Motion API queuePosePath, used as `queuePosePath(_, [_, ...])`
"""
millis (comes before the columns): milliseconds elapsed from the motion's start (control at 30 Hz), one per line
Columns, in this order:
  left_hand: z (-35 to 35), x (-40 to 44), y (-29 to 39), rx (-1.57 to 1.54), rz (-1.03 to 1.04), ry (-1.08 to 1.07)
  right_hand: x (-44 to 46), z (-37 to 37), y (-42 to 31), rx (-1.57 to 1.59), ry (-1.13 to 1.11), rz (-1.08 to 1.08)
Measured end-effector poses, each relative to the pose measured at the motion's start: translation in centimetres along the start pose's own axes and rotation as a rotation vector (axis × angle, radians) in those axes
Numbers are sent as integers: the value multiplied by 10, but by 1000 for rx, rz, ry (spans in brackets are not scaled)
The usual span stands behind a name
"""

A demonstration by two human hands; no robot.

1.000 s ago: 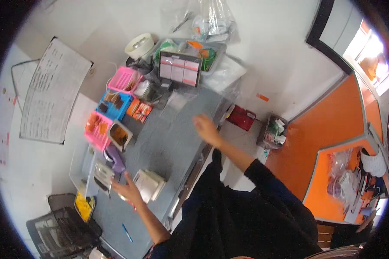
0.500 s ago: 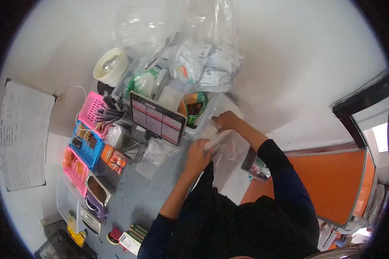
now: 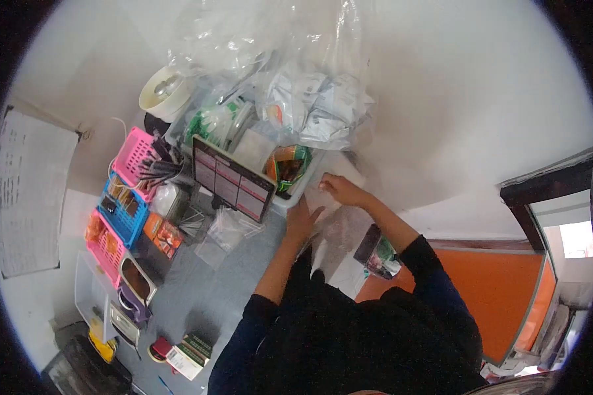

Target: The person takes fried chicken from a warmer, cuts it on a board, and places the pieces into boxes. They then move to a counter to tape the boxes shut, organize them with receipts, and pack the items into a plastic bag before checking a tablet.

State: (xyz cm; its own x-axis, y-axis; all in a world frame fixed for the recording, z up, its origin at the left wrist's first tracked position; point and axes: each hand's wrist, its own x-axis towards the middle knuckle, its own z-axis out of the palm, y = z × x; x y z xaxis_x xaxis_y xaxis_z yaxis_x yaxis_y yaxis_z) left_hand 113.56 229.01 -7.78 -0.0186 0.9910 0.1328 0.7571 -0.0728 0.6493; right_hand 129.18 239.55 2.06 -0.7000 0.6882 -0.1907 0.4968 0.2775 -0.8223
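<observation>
Nearest the wearer, to the right of the tablet, clear plastic hangs beside the table, below the hands. The left hand is just right of the tablet's lower corner, its thumb spread away from the fingers; the fingertips are hidden, so I cannot tell whether they grip the plastic. Farther right of the tablet, the right hand has its fingers bent inward over the pale plastic; whether they pinch it cannot be told. The two hands are apart.

Below and left of the tablet lies a green-and-white box. Small clear bags lie just below the tablet, and pink and blue baskets line up to its left. Behind it sits a filled clear bin, with silvery packets in a plastic bag above.
</observation>
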Motion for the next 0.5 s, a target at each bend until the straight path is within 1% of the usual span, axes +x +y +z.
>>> queuePosePath(67, [-1,1,-6,-1,-47,-69,-21,-20,-16,400,7,-18])
queuePosePath(133, [-9,3,-1,36,-99,-161,-74,-51,-73,619,220,29])
queuePosePath(200, [-22,-6,26,81,-83,-3,-114,-69,-101,1020,330,-263])
queuePosePath(233, [-23,-10,40,99,-62,74,-134,-75,-124,1141,394,-229])
queuePosePath(267, [-13,-16,40,-101,53,-62,-157,-79,-148,1259,467,-196])
queuePosePath(300, [-9,-24,48,-375,76,-209,-177,-76,-161,1377,544,-166])
queuePosePath(333, [-15,-33,64,-776,22,-366,-193,-68,-162,1279,656,-72])
queuePosePath(400, [-33,-48,100,-1467,38,-480,-223,-49,-160,1076,868,118])
queuePosePath(467, [-64,-70,132,-2015,177,-603,-248,-38,-135,401,847,194])
queuePosePath(500, [-83,-82,145,-2168,302,-667,-259,-32,-128,391,879,190])
